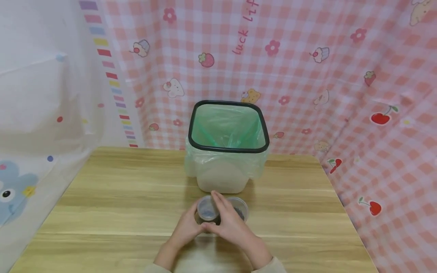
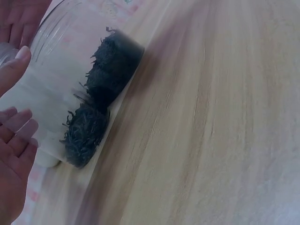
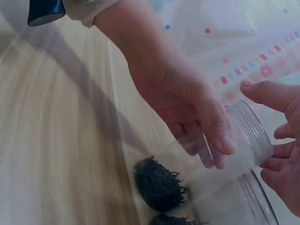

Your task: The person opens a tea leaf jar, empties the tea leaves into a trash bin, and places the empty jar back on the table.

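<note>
Two clear plastic jars stand side by side on the wooden table, each with dark, curly shreds like dried tea leaves at the bottom. My left hand [image 1: 186, 228] holds the left jar [image 1: 206, 209] from its left side, thumb and fingers around the clear wall. Close to that jar's ridged top, my right hand [image 1: 233, 226] has its fingers extended, and its thumb [image 3: 262, 93] stands apart from the rim in the right wrist view. The right jar [image 1: 244, 206] is partly hidden behind the right hand. Dark shreds [image 3: 160, 185] show clearly through the left jar.
Just beyond the jars is a pale bin [image 1: 222, 176] with a black rim [image 1: 229, 150] and a green plastic bag liner [image 1: 257, 161]. A pink checked cloth [image 1: 232, 76] hangs behind the table [image 1: 293, 227].
</note>
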The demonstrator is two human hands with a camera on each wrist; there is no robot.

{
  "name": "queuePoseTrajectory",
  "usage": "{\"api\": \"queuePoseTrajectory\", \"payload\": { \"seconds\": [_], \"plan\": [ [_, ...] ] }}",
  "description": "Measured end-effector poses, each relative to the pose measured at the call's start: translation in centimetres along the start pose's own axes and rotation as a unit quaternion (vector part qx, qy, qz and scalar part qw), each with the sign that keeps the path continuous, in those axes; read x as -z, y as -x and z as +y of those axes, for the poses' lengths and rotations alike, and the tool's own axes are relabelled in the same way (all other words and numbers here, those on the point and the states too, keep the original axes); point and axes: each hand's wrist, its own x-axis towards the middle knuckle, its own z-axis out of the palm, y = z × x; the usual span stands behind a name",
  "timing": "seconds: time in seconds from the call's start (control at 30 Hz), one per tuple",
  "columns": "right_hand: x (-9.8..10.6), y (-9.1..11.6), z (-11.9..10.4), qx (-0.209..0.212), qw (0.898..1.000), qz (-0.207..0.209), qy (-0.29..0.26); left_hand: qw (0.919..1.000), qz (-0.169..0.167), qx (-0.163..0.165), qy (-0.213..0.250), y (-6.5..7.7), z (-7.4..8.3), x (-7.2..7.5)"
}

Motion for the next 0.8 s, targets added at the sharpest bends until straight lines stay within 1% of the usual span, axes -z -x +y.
{"api": "queuePoseTrajectory", "payload": {
  "seconds": [0.1, 0.17, 0.27, 0.33, 0.4, 0.5, 0.63, 0.73, 0.8],
  "plan": [
    [-0.3, -0.1, 0.0, 0.004, 1.0, 0.0, -0.018, 0.9998, 0.018, 0.005, 0.008, 0.1, -0.1, -0.1],
    [-0.5, -0.2, -0.1, 0.005, 0.999, -0.001, -0.031, 0.9996, 0.023, 0.009, 0.012, 0.2, -0.1, 0.0],
    [-0.5, -0.2, -0.2, 0.007, 0.999, 0.0, -0.052, 0.9993, 0.031, 0.018, 0.009, 0.4, 0.2, 0.3],
    [-0.5, -0.3, -0.4, 0.009, 0.998, 0.004, -0.067, 0.9992, 0.036, 0.017, 0.003, 0.5, 0.5, 0.5],
    [-0.6, -0.4, -0.6, 0.017, 0.996, 0.015, -0.082, 0.9991, 0.041, 0.004, -0.002, 0.5, 0.9, 0.6],
    [-0.7, -0.7, -0.7, 0.039, 0.993, 0.052, -0.096, 0.9984, 0.047, -0.03, -0.004, 0.5, 1.6, 0.7],
    [-0.8, -1.0, -0.7, 0.085, 0.985, 0.109, -0.107, 0.9965, 0.048, -0.067, -0.009, 0.5, 2.7, 0.9],
    [-0.7, -1.1, -0.8, 0.11, 0.977, 0.14, -0.113, 0.9941, 0.052, -0.094, -0.013, 0.3, 3.4, 1.0],
    [-0.5, -1.1, -1.0, 0.118, 0.973, 0.156, -0.127, 0.9914, 0.061, -0.114, -0.02, 0.3, 3.8, 1.1]
  ]
}}
